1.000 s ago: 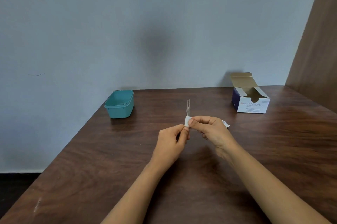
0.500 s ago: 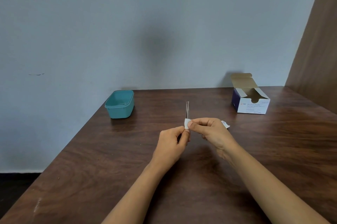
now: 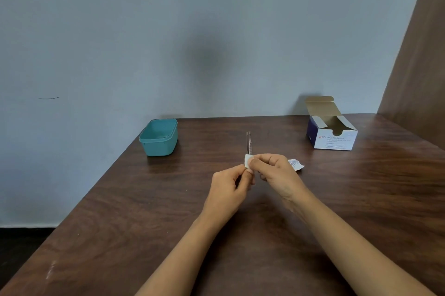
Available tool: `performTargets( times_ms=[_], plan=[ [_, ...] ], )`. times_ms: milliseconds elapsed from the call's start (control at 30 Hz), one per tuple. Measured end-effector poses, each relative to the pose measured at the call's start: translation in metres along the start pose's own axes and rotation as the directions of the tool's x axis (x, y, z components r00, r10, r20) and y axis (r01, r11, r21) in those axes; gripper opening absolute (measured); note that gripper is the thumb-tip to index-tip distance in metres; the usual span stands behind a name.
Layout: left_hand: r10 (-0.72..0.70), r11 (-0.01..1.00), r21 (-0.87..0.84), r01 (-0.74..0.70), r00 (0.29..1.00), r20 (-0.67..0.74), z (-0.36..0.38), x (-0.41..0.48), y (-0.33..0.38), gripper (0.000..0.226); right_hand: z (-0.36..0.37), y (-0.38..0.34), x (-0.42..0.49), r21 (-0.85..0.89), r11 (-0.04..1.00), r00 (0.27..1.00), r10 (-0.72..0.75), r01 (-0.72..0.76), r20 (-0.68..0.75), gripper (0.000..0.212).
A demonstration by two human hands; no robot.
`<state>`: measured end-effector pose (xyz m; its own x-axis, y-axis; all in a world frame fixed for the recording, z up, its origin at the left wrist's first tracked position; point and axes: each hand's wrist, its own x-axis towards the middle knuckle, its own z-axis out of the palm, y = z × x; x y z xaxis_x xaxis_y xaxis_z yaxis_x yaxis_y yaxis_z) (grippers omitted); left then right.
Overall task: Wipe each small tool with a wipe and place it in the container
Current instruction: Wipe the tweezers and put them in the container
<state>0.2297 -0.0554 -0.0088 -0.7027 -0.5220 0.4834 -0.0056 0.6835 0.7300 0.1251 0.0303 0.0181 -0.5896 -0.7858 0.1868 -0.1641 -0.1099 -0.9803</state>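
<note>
A thin metal tool, like tweezers (image 3: 249,143), stands upright above the middle of the table. My left hand (image 3: 228,191) grips its lower end. My right hand (image 3: 277,175) pinches a small white wipe (image 3: 248,160) around the tool just above my left fingers. The teal container (image 3: 159,137) sits open at the back left of the table, well apart from both hands. I cannot see into its bottom.
An open box of alcohol swabs (image 3: 331,130) stands at the back right. A torn white wrapper (image 3: 295,164) lies on the wooden table (image 3: 144,211) behind my right hand. The table's left edge runs diagonally; a brown panel rises at the right.
The wipe and my right fingers have shifted very slightly along the tool. Both hands otherwise stay in the same place.
</note>
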Motion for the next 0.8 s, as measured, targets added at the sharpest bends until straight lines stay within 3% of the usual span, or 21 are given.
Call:
performTargets(
  times_ms=[367, 567, 700, 800],
  plan=[
    [-0.017, 1.000, -0.025, 0.017, 1.000, 0.009, 0.003, 0.001, 0.001, 0.027, 0.010, 0.011, 0.003, 0.188, 0.978, 0.991, 0.108, -0.093, -0.073, 0.030],
    [-0.002, 0.999, -0.038, 0.001, 1.000, -0.014, -0.003, 0.001, 0.000, 0.031, 0.006, 0.006, 0.002, 0.098, 0.990, 0.995, 0.102, -0.101, -0.003, 0.026],
    [-0.146, 0.977, -0.178, 0.116, 0.975, -0.169, -0.013, 0.006, -0.001, 0.030, 0.002, 0.005, 0.004, 0.006, 0.998, 0.998, 0.065, -0.065, -0.001, 0.027],
    [-0.299, 0.849, -0.464, 0.254, 0.954, -0.024, -0.015, 0.007, 0.003, 0.023, 0.001, 0.002, 0.001, -0.069, 0.997, 0.998, 0.035, -0.031, 0.056, 0.027]
  ],
)
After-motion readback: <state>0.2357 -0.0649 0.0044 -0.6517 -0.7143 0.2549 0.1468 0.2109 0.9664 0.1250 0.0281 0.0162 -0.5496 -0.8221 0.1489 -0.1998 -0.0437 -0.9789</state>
